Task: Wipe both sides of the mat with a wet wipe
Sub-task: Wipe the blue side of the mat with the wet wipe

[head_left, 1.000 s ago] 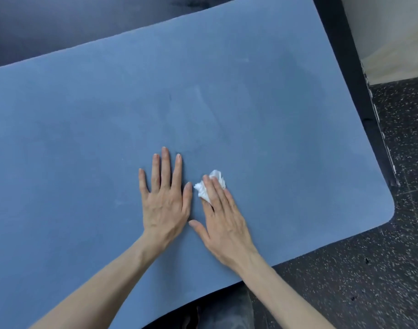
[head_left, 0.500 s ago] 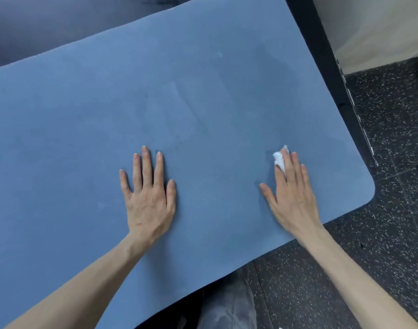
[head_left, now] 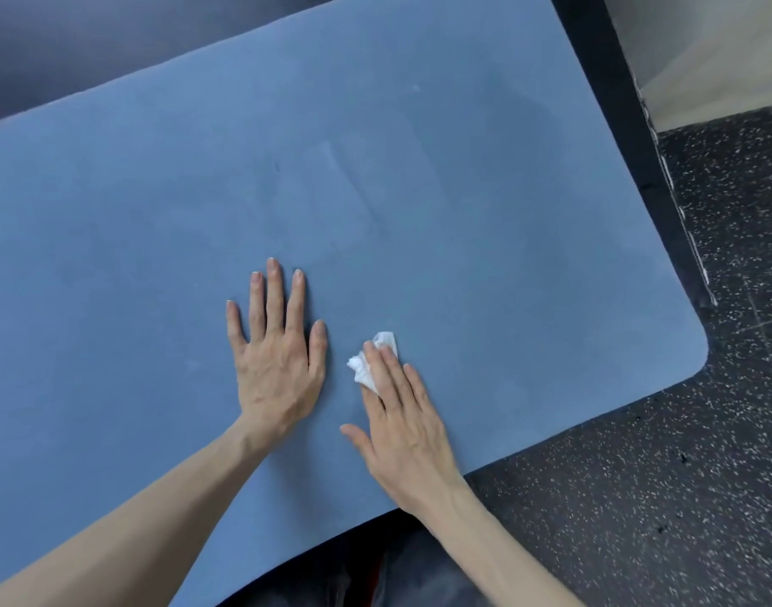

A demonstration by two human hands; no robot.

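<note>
Head view: the blue mat (head_left: 419, 190) is lying flat, spreading away from both hands on every side, its near edge running just under the wrists and overhanging the speckled floor (head_left: 682, 497). The wet wipe (head_left: 366, 365), bunched small, is sitting under the straight fingertips of the right hand (head_left: 401, 427), which is pressing it down. The left hand (head_left: 276, 365), just beside the wipe, is lying flat with fingers spread, pinning the mat. Risks: the bunched wipe is covering little area, so strips may go unwiped; the wipe may slip out from under flat fingers; the overhanging edge may buckle under pressure.
</note>
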